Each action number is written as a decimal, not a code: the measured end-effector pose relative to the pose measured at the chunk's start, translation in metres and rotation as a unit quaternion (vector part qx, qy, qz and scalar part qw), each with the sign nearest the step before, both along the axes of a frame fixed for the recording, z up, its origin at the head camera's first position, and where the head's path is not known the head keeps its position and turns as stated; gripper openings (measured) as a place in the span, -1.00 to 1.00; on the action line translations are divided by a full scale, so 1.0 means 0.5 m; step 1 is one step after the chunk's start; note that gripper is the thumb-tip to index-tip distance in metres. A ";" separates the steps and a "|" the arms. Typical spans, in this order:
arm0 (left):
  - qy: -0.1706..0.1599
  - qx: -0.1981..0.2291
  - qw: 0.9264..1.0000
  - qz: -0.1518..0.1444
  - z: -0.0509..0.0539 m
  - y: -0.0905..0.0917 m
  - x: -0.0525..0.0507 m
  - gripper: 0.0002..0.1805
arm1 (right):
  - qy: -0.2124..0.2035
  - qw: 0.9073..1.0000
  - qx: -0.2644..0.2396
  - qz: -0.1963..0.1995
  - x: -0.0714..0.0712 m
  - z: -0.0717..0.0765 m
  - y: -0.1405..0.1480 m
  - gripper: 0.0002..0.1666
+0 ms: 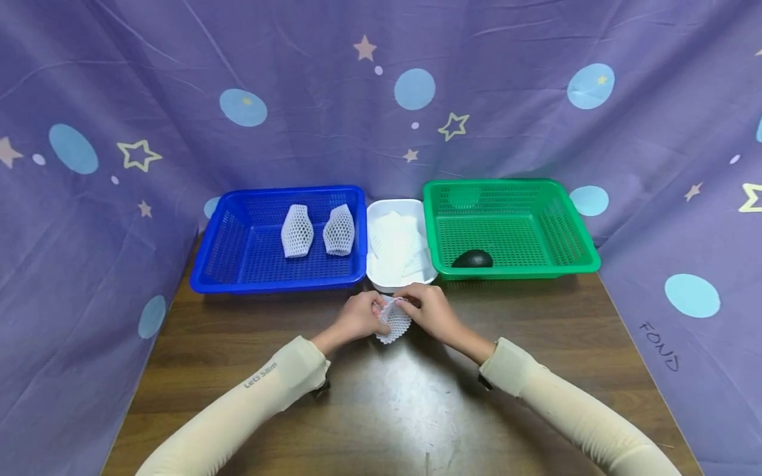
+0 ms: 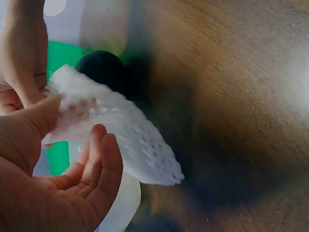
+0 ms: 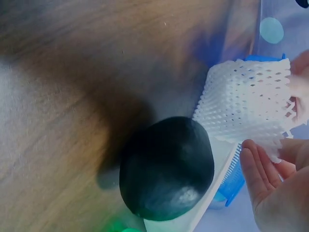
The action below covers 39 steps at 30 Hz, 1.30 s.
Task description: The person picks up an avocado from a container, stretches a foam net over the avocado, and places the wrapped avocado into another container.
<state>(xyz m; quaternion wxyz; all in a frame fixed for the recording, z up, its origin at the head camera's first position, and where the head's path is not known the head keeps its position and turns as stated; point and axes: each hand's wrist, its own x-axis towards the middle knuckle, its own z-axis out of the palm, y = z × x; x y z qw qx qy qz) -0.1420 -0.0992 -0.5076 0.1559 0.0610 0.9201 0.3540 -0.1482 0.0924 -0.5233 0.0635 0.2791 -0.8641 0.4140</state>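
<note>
In the head view my left hand [image 1: 360,316] and my right hand [image 1: 433,309] pinch the rim of a white foam fruit net [image 1: 395,322] between them, above the table. The right wrist view shows the net [image 3: 244,96] hanging spread, with its mesh open at one end. Beneath my right hand, near the white tray, is a dark, glossy oval fruit [image 3: 166,169], like an avocado; the head view hides it. Another dark oval fruit [image 1: 474,258] lies at the front of the green basket [image 1: 512,270].
To the left stands a blue basket [image 1: 280,287] with two bulging foam nets [image 1: 297,231]; their contents are hard to make out. Between the baskets, a white tray [image 1: 401,285] holds a pile of white foam nets [image 1: 395,238]. A purple patterned curtain [image 1: 321,119] surrounds the wooden table [image 1: 250,350].
</note>
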 end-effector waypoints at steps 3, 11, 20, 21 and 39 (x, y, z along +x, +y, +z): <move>0.011 -0.001 1.000 0.017 0.004 -0.006 -0.002 -0.70 | -0.003 1.000 0.003 -0.006 -0.003 0.005 0.004 -0.87; 0.053 0.024 0.997 0.055 0.025 -0.020 -0.005 -0.78 | -0.011 0.997 0.080 0.012 -0.005 0.008 0.016 -0.78; 0.027 0.056 0.998 0.023 -0.017 -0.016 0.004 -0.84 | 0.033 0.990 0.134 0.014 -0.003 -0.003 0.009 -0.85; 0.010 0.080 0.996 0.024 -0.022 -0.015 0.005 -0.85 | 0.034 0.990 0.137 0.013 -0.004 -0.005 0.008 -0.84; -0.069 0.180 0.979 0.069 -0.037 -0.010 0.001 -0.85 | 0.002 0.997 0.075 0.032 -0.017 -0.004 0.015 -0.92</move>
